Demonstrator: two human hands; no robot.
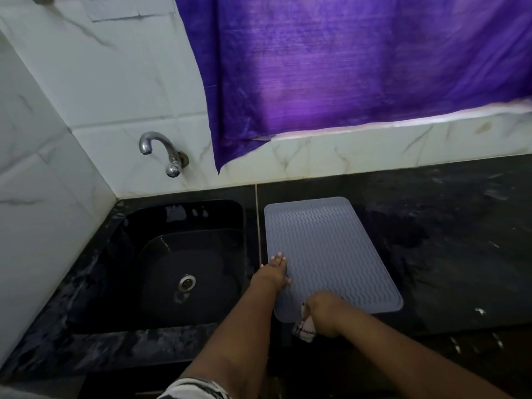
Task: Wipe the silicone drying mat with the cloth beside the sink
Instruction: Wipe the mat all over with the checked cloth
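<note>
A grey silicone drying mat (328, 249) with a wavy ribbed pattern lies flat on the black counter, just right of the sink. My left hand (275, 273) rests flat on the mat's left edge, fingers spread. My right hand (324, 313) is closed around a bunched white cloth (303, 328) with dark markings, pressed at the mat's near edge. Most of the cloth is hidden under that hand.
A black sink (184, 266) with a steel drain (187, 282) sits to the left, under a chrome wall tap (161, 149). The black counter (460, 243) stretches right, with pale smears. A purple curtain (359, 67) hangs over the tiled back wall.
</note>
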